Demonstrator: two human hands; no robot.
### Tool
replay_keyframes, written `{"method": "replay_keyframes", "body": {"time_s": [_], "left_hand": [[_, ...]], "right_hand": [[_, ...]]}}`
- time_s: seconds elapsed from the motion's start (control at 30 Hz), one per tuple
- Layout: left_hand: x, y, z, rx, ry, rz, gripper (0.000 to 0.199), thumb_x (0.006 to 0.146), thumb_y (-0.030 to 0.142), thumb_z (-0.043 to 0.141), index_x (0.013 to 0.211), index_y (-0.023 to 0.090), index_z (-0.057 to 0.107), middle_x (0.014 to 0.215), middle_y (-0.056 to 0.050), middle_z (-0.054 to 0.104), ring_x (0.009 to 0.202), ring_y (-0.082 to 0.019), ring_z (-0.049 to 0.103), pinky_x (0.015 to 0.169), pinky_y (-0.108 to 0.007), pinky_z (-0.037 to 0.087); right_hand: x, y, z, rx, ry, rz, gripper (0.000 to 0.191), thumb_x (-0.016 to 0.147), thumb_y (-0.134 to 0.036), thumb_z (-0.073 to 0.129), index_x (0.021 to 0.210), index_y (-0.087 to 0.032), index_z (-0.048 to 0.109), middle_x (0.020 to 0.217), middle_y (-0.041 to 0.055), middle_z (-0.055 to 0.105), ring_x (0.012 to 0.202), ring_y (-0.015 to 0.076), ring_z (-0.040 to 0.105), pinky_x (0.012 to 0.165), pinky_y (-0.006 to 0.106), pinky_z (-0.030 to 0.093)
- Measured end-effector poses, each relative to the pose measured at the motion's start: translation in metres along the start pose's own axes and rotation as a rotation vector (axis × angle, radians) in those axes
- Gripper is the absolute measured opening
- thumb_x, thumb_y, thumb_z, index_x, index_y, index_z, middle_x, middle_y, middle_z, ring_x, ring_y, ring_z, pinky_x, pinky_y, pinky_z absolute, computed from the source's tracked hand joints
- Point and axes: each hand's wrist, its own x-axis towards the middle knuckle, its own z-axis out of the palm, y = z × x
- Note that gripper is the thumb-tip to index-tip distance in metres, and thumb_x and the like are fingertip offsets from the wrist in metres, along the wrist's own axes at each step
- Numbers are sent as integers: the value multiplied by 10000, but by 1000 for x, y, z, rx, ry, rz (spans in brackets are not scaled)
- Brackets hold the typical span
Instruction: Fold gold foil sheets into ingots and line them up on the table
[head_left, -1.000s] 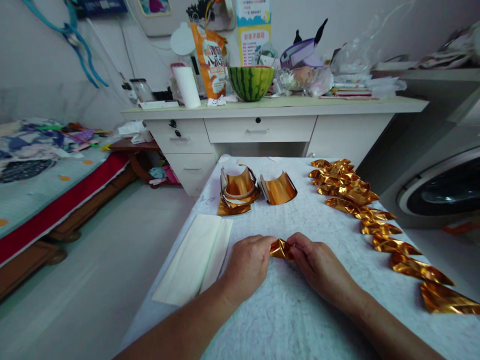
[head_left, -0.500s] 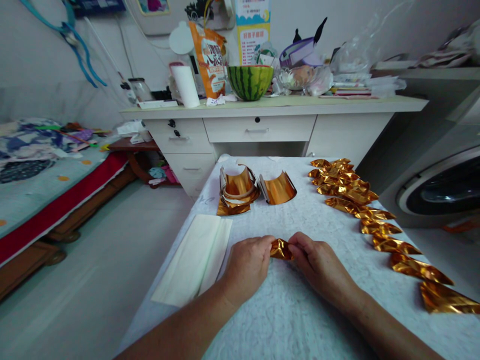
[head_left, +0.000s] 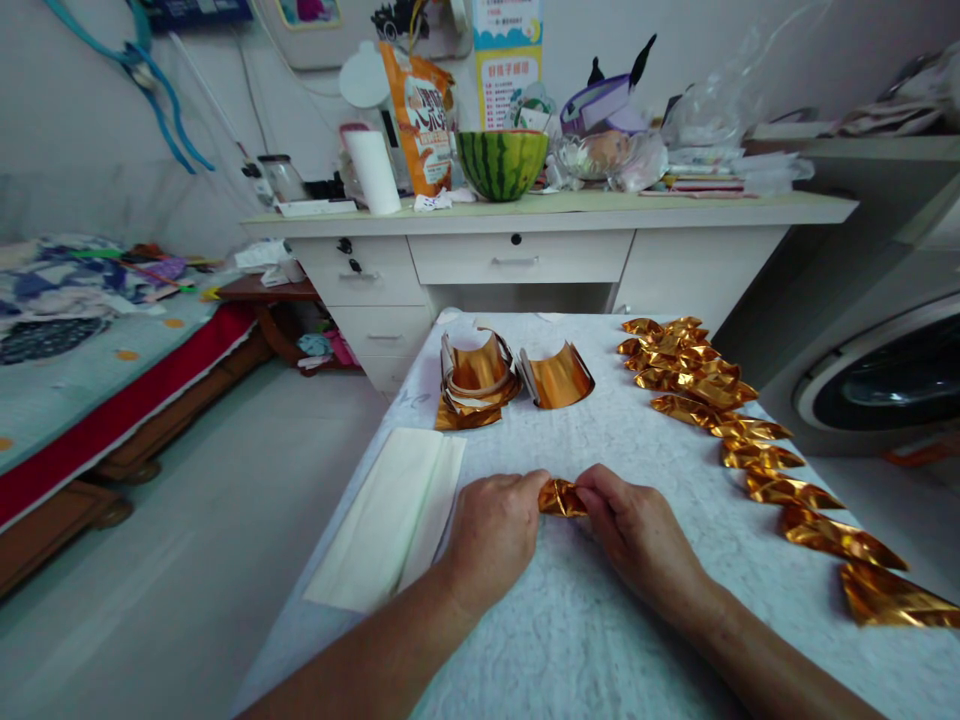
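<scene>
A small piece of folded gold foil paper (head_left: 561,498) is stretched between my two hands, just above the cloth-covered table (head_left: 517,640). My left hand (head_left: 496,525) pinches its left end, and my right hand (head_left: 637,520) pinches the other end; the fingers hide both tips. To the left of my left hand lies a stack of pale paper sheets (head_left: 382,520). Farther back, curled gold foil sheets (head_left: 480,370) rest beside another curved gold sheet (head_left: 559,376). Folded gold foil pieces (head_left: 810,492) run in a row down the table's right side.
Behind the table stands a white desk (head_left: 517,258) bearing a half watermelon (head_left: 501,165), an orange snack bag (head_left: 424,125) and a white paper roll (head_left: 373,172). A washing machine (head_left: 885,360) is on the right. At left is a bed (head_left: 112,385) with clothes.
Both hands keep their pinch on the gold foil, which looks slightly slimmer and more twisted. Everything else stays in place.
</scene>
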Motion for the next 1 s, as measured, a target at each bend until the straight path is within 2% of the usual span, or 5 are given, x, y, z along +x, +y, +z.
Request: {"method": "replay_keyframes", "body": {"time_s": [0.3, 0.5, 0.63, 0.83, 1.0], "left_hand": [[1, -5, 3, -34, 3, 49, 295, 916, 137, 449, 1115, 230, 646, 912, -42, 746, 822, -197, 698, 758, -309, 531], [5, -5, -6, -253, -11, -65, 244, 949, 243, 464, 1086, 234, 666, 945, -13, 744, 850, -183, 694, 779, -283, 510], [6, -8, -17, -415, 34, -32, 279, 975, 274, 414, 1101, 200, 652, 999, -35, 705, 934, -179, 655, 841, -293, 490], [5, -10, -26, -604, -22, 172, 410, 824, 57, 468, 1145, 253, 633, 1208, -50, 554, 1134, -179, 540, 962, -314, 451], [9, -11, -25, -675, -102, 210, 388, 764, -36, 460, 986, 212, 659, 1065, -28, 608, 1002, -141, 582, 900, -276, 459]], "right_hand": [[0, 2, -2, 88, 16, -12, 240, 965, -311, 375, 820, -218, 541, 608, -15, 592, 519, 136, 530, 523, 249, 351], [1, 7, -4, 283, -20, 62, 210, 963, -339, 404, 850, -218, 533, 612, -28, 552, 533, 127, 497, 498, 231, 344], [2, 10, -6, 476, -73, 147, 255, 952, -414, 426, 842, -208, 529, 575, -45, 505, 496, 110, 437, 467, 221, 310], [6, 14, -8, 781, -187, 220, 282, 884, -478, 515, 937, -201, 523, 524, -81, 462, 437, 94, 366, 427, 212, 239], [6, 13, -14, 959, -269, 292, 214, 817, -389, 580, 918, -217, 500, 501, -98, 441, 398, 76, 308, 409, 210, 166]]}}
